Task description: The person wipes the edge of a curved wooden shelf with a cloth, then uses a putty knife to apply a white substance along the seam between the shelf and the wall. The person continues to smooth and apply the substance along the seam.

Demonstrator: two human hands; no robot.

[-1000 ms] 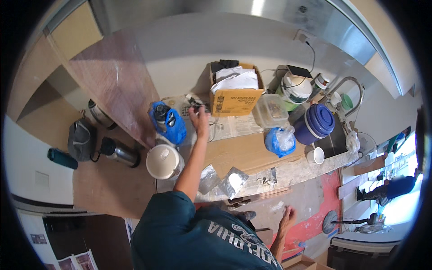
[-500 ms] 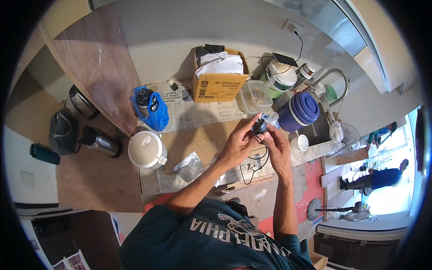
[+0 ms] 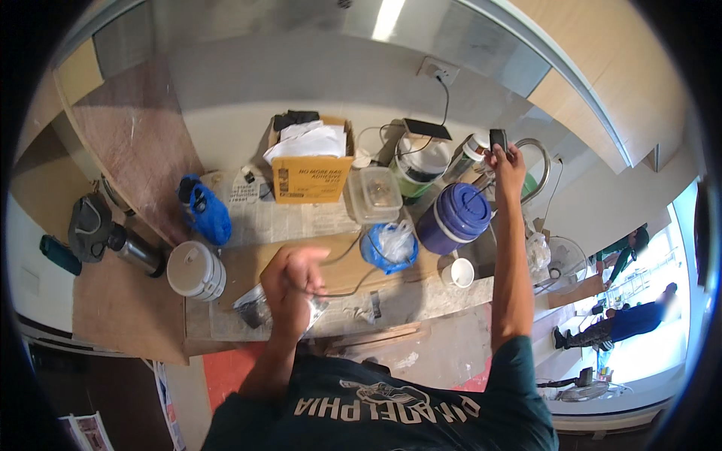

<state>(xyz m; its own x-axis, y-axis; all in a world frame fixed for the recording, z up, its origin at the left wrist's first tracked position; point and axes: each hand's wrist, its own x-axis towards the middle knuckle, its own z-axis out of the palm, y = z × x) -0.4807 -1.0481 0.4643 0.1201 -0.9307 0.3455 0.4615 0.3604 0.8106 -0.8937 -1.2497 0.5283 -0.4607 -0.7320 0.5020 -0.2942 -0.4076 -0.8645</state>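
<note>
My right hand (image 3: 508, 169) is raised at the right, above the purple water jug (image 3: 455, 214). Its fingers grip a small black power adapter (image 3: 498, 139). My left hand (image 3: 292, 279), slightly blurred, is curled over the counter with a thin black cord (image 3: 342, 295) in its fingers. This cord sags in a loop over the cardboard and up past the blue plastic bag (image 3: 390, 248) toward the jug; its full path is hard to follow. Behind the jug, a black phone-like slab (image 3: 426, 129) lies on a white-lidded bucket (image 3: 421, 161), with a cable beside it.
An outlet (image 3: 438, 71) with a plug in it is on the wall. Along the counter stand a cardboard box (image 3: 308, 180) of papers, a clear container (image 3: 376, 197), a white mug (image 3: 457, 273), a curved faucet (image 3: 543, 161) and a white lidded pot (image 3: 194, 270). Two people are far right.
My hands, together on the black adapter before, have parted. The right has carried it up and right toward the wall; the left has moved left with the cord. The view has shifted right.
</note>
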